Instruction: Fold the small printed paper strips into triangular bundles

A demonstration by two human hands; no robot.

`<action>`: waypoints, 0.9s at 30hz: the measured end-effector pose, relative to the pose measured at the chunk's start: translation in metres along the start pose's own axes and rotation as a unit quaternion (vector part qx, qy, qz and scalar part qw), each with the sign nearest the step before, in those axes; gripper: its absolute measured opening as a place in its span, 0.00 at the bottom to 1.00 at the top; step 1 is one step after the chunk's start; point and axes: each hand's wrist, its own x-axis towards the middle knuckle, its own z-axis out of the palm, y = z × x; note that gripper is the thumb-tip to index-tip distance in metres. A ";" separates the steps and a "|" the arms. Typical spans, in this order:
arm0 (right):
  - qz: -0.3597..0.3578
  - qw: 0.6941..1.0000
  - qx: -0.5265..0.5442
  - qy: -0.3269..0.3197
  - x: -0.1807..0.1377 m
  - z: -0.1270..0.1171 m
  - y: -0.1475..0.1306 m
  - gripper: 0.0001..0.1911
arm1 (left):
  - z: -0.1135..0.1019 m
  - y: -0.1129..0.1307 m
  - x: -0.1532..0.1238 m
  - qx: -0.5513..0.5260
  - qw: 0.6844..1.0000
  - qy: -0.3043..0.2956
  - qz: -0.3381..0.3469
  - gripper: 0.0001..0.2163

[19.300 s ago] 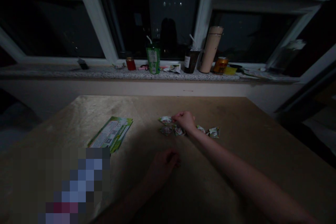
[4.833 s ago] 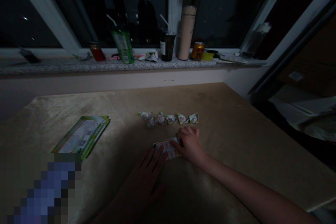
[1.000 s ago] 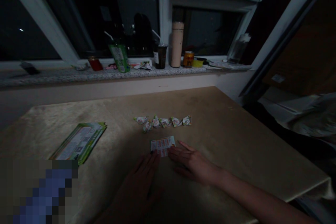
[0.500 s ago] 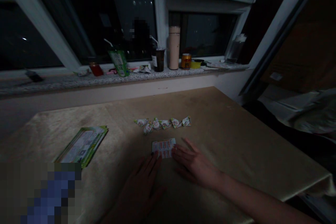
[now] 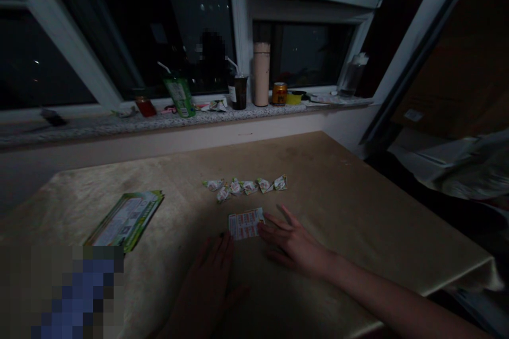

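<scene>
A small flat printed wrapper (image 5: 245, 223) with red and blue print lies on the cloth-covered table (image 5: 342, 196). My right hand (image 5: 296, 241) rests at its right edge, fingers stretched and slightly spread, fingertips touching it. Near the wrapper's lower left corner lies my left hand (image 5: 210, 275), flat with its thumb apart; it is dim, and whether it touches the wrapper I cannot tell. Just beyond, several twisted wrapped candies (image 5: 249, 187) sit in a loose row.
At left is a green printed packet (image 5: 129, 220), beside a blurred-out patch. Along the windowsill (image 5: 214, 116) stand a green drink pouch (image 5: 180, 96), a dark cup with a straw (image 5: 239, 92), a pink flask (image 5: 261, 74), an orange can (image 5: 279, 94) and a clear bottle (image 5: 353, 75).
My left hand has shifted a little left, off the wrapper's lower edge, so more of the wrapper shows. The right hand's fingers have spread slightly. The candies and packet lie as before.
</scene>
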 end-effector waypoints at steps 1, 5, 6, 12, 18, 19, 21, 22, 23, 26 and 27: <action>-0.002 1.000 -0.001 0.000 0.000 0.001 0.000 0.23 | 0.000 0.000 0.001 0.000 1.000 0.001 0.001 0.33; -0.011 1.000 -0.004 0.004 0.001 0.004 -0.001 0.24 | -0.008 0.002 0.005 -0.024 0.999 -0.002 0.031 0.34; -0.014 1.000 -0.004 0.005 0.001 0.005 -0.001 0.24 | -0.011 0.004 0.007 -0.041 0.998 -0.007 0.049 0.35; -0.014 1.000 0.009 0.010 0.002 0.008 -0.001 0.24 | -0.014 0.015 0.008 -0.107 0.992 -0.027 0.056 0.41; -0.015 1.000 0.007 0.016 0.002 0.012 0.001 0.24 | -0.011 0.015 0.003 -0.069 0.998 -0.003 0.012 0.37; -0.015 1.000 0.005 0.014 0.003 0.012 0.001 0.24 | -0.011 0.015 0.003 -0.071 0.997 -0.004 0.012 0.37; -0.015 1.000 0.000 0.010 0.003 0.012 0.001 0.24 | -0.012 0.016 0.003 -0.080 0.997 -0.010 0.008 0.36; -0.015 1.000 -0.002 0.008 0.003 0.011 0.001 0.24 | -0.012 0.016 0.003 -0.084 0.996 -0.011 0.006 0.36; -0.016 1.000 -0.003 0.007 0.003 0.011 0.001 0.24 | -0.012 0.017 0.004 -0.087 0.996 -0.013 0.004 0.36; -0.015 1.000 -0.004 0.010 0.004 0.011 0.000 0.24 | -0.012 0.019 0.004 -0.085 0.996 -0.019 0.007 0.35; -0.016 1.000 -0.005 0.011 0.004 0.011 0.000 0.24 | -0.013 0.019 0.004 -0.084 0.996 -0.021 0.008 0.35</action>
